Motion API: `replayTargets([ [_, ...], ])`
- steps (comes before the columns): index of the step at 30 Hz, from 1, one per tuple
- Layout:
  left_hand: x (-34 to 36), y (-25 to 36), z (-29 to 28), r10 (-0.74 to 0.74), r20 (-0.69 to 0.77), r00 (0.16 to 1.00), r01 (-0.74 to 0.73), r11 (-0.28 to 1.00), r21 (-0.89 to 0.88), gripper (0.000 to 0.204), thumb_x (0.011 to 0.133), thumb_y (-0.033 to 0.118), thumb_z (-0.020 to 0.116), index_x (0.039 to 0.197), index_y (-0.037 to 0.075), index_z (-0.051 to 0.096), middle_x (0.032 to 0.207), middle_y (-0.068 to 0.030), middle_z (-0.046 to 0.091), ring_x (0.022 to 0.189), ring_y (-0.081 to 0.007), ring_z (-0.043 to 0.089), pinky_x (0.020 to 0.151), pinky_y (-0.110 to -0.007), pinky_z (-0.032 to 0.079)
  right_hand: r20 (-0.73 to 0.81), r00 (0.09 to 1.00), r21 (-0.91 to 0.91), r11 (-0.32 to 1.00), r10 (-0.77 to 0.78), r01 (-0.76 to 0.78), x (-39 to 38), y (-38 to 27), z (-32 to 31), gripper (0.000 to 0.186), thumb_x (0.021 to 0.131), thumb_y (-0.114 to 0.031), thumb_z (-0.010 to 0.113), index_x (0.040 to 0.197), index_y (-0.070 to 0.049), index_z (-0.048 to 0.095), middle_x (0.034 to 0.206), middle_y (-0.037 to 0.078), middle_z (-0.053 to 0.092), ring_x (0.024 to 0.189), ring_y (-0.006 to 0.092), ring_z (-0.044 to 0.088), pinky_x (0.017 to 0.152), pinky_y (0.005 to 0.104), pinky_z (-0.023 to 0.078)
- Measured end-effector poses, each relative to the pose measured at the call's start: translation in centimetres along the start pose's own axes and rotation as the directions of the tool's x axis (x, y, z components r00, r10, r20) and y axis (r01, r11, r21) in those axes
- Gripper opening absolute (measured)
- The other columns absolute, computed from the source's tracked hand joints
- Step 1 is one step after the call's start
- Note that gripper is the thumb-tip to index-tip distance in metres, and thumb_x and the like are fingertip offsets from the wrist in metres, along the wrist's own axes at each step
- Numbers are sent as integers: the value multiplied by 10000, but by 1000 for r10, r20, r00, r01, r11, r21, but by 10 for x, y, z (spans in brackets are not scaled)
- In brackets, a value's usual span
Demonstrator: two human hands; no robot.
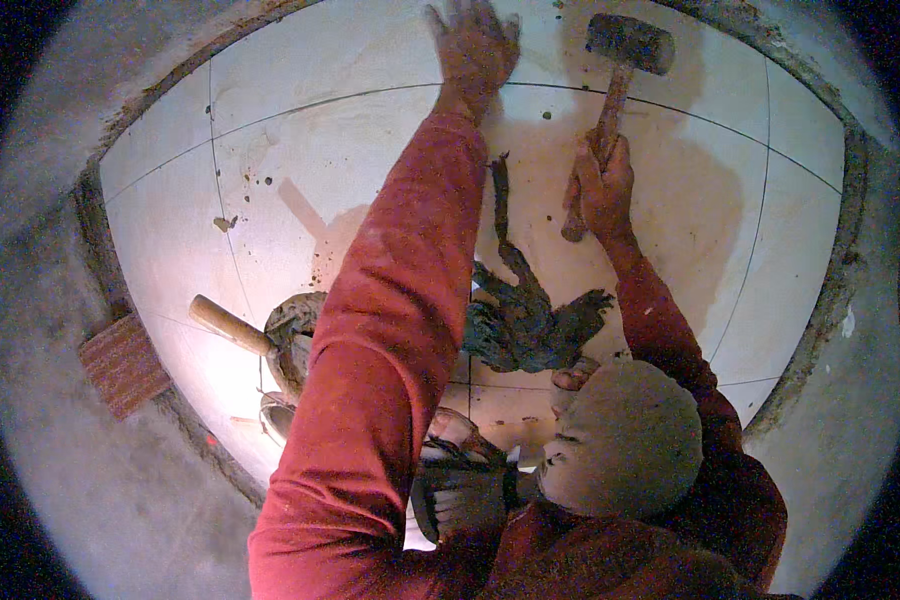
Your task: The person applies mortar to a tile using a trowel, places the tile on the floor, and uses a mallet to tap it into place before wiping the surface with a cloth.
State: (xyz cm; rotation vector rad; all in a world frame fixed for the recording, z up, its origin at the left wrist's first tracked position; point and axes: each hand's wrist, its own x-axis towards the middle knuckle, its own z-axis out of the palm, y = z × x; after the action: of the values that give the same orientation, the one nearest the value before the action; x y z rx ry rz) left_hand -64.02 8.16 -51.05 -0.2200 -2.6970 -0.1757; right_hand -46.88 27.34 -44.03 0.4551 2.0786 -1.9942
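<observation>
Mallet [625,60] gripped in right hand [602,190], raised over tile [370,170]; left hand [475,50] flat, released, beside mallet. Tapping-down step; next needs level strike.

Wooden-handled trowel [232,328] lying on tiles beside a mortar-caked pan [292,335]. Reddish brick [122,363] at the floor's left edge. Dark wet rag [530,322] mid-floor.

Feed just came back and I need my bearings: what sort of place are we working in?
Most likely a floor-tiling job on a building site. Large pale floor tiles lie inside a rough cement surround, the right hand grips a rubber mallet, the left hand presses on a tile, and a mortar-caked trowel lies nearby.
</observation>
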Motion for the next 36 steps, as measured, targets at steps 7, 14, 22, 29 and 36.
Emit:
replayTargets([
  [7, 9, 13, -14, 14, -2, 1000, -14, 989, -145, 663, 1014, 374, 541, 1477, -82, 413, 1535, -297, 415, 1428, -456, 400, 1192, -591, 266, 25, 999, 34, 999, -39, 38, 6, 9, -6, 236, 1036, -219, 586, 1158, -59, 463, 693, 41, 542, 430, 138, 518, 401, 319, 470],
  [14, -1, 13, -24, -54, -57, 997, 50, 997, -66, 641, 1018, 376, 522, 1470, -68, 426, 1524, -291, 432, 1401, -471, 422, 1152, -614, 310, 41, 998, -11, 999, -36, 37, 3, 1, -2, 218, 1031, -202, 584, 1141, -62, 459, 685, 36, 534, 436, 138, 519, 404, 328, 471],
  [22, -87, 49, -56, -141, -3, 990, 140, 983, -121, 687, 998, 360, 559, 1472, -105, 385, 1530, -325, 396, 1446, -499, 348, 1198, -607, 246, 45, 998, 31, 999, -35, 34, 7, 12, -6, 224, 1024, -189, 578, 1165, -57, 464, 701, 38, 548, 441, 139, 522, 411, 327, 475],
  [29, -114, 54, -74, -117, 82, 990, 125, 986, -110, 678, 1011, 356, 547, 1496, -83, 370, 1562, -292, 376, 1463, -480, 330, 1204, -597, 243, 13, 996, -61, 994, -92, 92, 6, 5, -3, 266, 997, -174, 630, 1170, -47, 471, 707, 86, 597, 452, 190, 571, 424, 363, 501],
  [36, -126, 60, -84, -130, 110, 985, 144, 981, -132, 684, 1011, 364, 546, 1506, -72, 364, 1563, -312, 368, 1450, -495, 348, 1193, -617, 254, 28, 996, 13, 996, -87, 86, 4, 3, -1, 233, 1008, -201, 628, 1144, -72, 491, 691, 47, 562, 463, 144, 549, 418, 333, 483],
])
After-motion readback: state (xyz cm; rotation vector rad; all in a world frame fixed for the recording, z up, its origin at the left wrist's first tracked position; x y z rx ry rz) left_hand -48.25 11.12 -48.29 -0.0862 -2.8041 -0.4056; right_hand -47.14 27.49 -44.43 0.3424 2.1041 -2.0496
